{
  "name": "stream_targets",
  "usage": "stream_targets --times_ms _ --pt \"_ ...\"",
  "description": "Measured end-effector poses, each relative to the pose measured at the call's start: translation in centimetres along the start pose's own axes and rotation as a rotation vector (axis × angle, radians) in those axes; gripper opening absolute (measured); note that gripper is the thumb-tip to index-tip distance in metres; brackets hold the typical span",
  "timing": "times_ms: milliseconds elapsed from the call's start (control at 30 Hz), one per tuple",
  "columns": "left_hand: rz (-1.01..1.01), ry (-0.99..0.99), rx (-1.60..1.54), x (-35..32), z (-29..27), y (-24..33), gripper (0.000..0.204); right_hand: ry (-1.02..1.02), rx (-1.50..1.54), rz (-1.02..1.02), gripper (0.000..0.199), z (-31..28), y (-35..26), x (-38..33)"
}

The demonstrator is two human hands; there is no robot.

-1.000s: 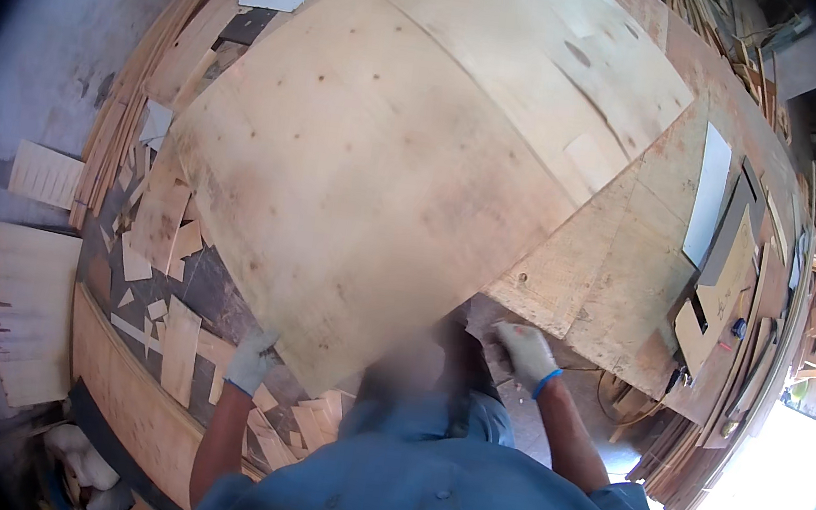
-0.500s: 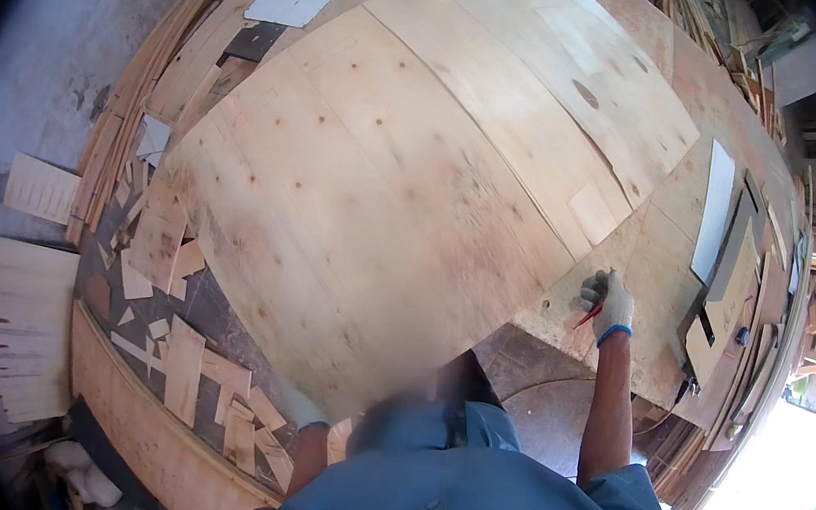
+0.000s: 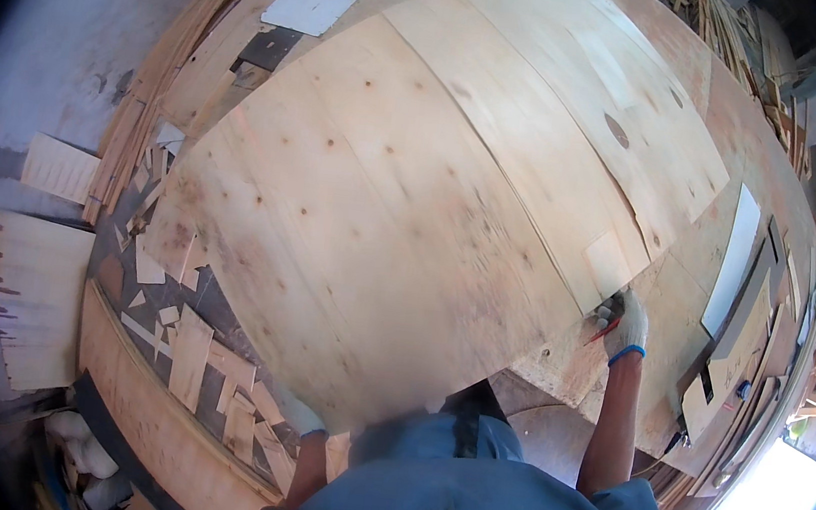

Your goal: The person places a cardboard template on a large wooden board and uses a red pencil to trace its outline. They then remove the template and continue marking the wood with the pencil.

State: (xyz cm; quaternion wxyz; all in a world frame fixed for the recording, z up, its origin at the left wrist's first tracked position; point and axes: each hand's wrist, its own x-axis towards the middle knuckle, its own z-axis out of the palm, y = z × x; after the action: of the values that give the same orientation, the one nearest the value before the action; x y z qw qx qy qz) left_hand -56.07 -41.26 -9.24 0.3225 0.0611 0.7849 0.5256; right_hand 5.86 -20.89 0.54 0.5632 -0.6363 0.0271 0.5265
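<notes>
A large pale plywood sheet [image 3: 380,232] with dark knots and seams lies tilted across the bench in front of me, its near part blurred. At the sheet's right edge is my right hand [image 3: 629,326], in a pale glove with a blue cuff. It is closed around a slim red pen-like tool [image 3: 605,331], and its fingertips touch or nearly touch the wood. My left hand [image 3: 305,416], also gloved, is low at the sheet's near left edge. Its fingers are blurred and partly hidden, so their grip does not show.
Wood offcuts [image 3: 192,356] lie scattered at the left behind a long board [image 3: 157,428]. Several strips and panels, one a white strip [image 3: 732,262], lie on the bench [image 3: 671,285] at the right. A white piece [image 3: 310,8] lies at the far left. Plywood pieces [image 3: 39,299] lean by the wall.
My right hand has moved up to the sheet's right edge, with the red tool still in it. The whole view has shifted slightly. My left hand stays by the near left edge.
</notes>
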Motion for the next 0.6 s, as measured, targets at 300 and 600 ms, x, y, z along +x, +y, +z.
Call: stream_targets --times_ms 300,600 --pt "-0.100 0.057 0.066 -4.1 -1.0 8.6 0.060 0.057 -0.034 0.078 0.033 -0.2 -0.4 1.0" --pt "0.259 -0.117 0.456 3.1 -5.7 18.2 0.056 0.110 -0.011 -0.096 0.033 8.3 0.5 -1.9"
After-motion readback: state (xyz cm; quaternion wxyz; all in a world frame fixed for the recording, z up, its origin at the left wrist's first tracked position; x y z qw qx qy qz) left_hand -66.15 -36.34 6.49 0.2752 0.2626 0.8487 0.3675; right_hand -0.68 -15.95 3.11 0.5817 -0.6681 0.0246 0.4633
